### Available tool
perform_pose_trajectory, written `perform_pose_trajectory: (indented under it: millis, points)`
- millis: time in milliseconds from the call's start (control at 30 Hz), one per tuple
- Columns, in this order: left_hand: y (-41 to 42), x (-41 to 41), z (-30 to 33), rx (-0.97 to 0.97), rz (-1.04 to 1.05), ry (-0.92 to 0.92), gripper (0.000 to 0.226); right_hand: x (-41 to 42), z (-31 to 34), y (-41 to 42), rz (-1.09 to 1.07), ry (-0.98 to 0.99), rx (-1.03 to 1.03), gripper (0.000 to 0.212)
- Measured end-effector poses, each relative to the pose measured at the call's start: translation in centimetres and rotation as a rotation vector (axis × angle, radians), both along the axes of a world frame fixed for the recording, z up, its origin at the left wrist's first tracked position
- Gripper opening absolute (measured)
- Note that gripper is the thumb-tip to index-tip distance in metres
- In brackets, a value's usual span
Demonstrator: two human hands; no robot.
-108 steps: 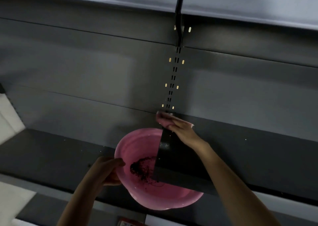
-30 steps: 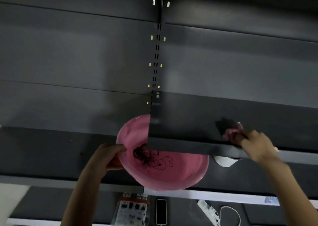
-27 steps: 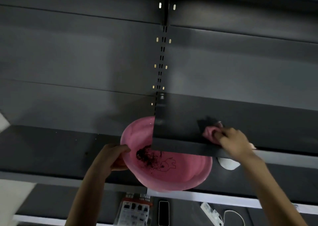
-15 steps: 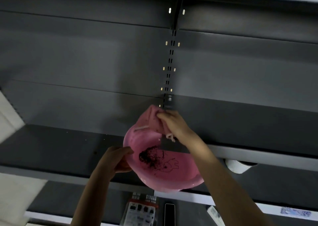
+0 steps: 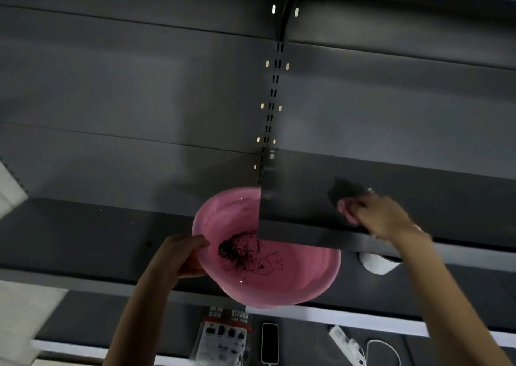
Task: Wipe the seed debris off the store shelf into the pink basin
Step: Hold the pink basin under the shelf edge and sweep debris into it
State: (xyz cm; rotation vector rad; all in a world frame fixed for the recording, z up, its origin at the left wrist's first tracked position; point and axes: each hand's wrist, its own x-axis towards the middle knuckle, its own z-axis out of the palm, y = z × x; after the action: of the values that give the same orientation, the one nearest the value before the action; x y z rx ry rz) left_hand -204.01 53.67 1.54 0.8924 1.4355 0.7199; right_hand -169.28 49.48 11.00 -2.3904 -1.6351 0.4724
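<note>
A pink basin is held under the left end of a dark grey shelf. My left hand grips the basin's left rim. A dark pile of seed debris lies inside the basin, beside a line drawing on its bottom. My right hand presses a crumpled pink cloth onto the shelf top, close to the front edge and well right of the basin. The hand is motion-blurred.
A lower dark shelf runs left behind the basin, with a few pale specks. A slotted upright stands at the back panel. Below lie a product card, a phone, a white power strip and a white round object.
Half a second ago my right hand held the cloth over the basin at the shelf's left end. It has since swung right along the shelf top. The basin stays under the shelf end.
</note>
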Motion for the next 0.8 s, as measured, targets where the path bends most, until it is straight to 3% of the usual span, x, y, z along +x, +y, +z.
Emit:
perform_pose_trajectory:
  millis: [167,633,733,800]
  points:
    - [-0.3,-0.2,-0.1,-0.012,0.021,-0.024,0.023,-6.0,-2.8,1.2,0.08,0.061,0.153,0.028]
    - [-1.7,-2.2,-1.4,0.01,0.143,-0.028,0.012,-20.2,-2.3,4.2,0.663,0.247,0.212,0.031]
    - [-1.8,-3.5,-1.9,0.032,0.208,-0.039,0.01,-22.7,-4.0,4.2,0.738,0.213,0.286,0.023]
    - [-2.0,-4.4,-2.1,0.033,0.249,-0.052,0.011,-23.8,-6.7,4.6,0.77,0.087,0.179,0.022]
